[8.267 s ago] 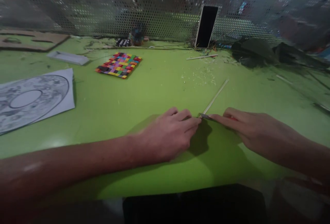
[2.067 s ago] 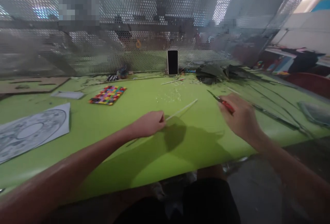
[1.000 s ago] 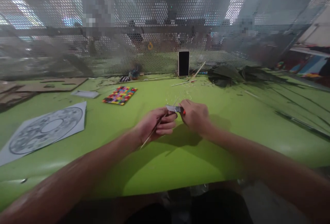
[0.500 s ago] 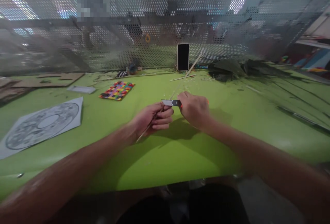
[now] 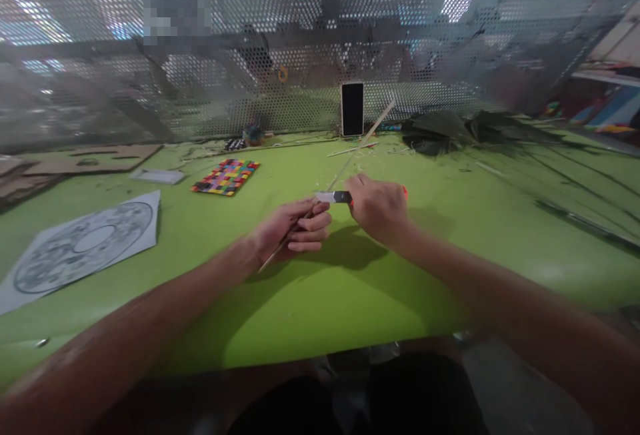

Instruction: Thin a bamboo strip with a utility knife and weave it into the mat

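My left hand (image 5: 300, 225) is closed around a long thin pale strip (image 5: 376, 125), perhaps split cane or bamboo. One end sticks out below the palm, and the other slants up and away over the table. My right hand (image 5: 379, 207) grips a utility knife (image 5: 342, 197) with an orange and black handle. Its blade lies across the strip, right at my left thumb and forefinger. Small pale shavings are scattered on the green table (image 5: 280, 318) just beyond my hands.
Behind the table stands a perforated metal screen (image 5: 220, 98), a phone (image 5: 353, 109) propped against it. To the left are a woven colourful mat (image 5: 227, 177), a printed paper (image 5: 90, 241) and cut cardboard (image 5: 115, 157). Dark dried leaves (image 5: 440, 131) with long stems lie on the right.
The hands and knife have barely shifted, with the blade still against the strip. The whole view has moved slightly.
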The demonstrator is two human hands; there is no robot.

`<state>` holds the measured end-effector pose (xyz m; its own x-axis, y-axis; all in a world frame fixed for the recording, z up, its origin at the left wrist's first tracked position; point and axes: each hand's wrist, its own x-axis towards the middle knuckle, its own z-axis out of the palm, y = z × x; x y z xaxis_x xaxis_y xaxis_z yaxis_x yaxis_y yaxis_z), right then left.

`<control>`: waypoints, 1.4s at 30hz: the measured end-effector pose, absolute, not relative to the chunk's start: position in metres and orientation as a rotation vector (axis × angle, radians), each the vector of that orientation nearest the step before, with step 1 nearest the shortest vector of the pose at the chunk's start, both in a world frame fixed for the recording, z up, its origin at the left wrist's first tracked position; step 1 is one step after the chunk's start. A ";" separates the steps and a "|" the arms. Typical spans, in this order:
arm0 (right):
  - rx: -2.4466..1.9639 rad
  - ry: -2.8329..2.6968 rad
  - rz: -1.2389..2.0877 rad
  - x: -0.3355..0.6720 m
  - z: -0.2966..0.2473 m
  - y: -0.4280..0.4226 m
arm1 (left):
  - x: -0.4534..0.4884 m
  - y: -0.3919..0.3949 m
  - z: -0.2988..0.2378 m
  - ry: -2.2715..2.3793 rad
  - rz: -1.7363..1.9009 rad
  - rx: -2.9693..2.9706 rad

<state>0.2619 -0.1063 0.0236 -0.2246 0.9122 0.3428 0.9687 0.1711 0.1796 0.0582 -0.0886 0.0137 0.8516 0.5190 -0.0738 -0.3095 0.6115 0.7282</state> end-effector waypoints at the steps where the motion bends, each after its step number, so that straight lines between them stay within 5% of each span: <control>1: -1.863 -2.270 -0.542 0.263 0.024 -0.107 | 0.058 -0.089 0.014 0.290 0.481 0.780; 25: -2.093 -1.921 -0.495 0.310 0.032 -0.078 | 0.058 -0.086 0.000 0.297 0.380 0.852; 42: -1.838 -2.315 -0.143 0.265 0.018 -0.104 | 0.065 -0.095 0.006 0.680 0.624 1.269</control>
<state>0.2648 -0.1042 0.0178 -0.2187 0.9548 0.2014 0.9723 0.2306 -0.0373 0.0646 -0.0947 0.0056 0.6543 0.7478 -0.1124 -0.0476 0.1890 0.9808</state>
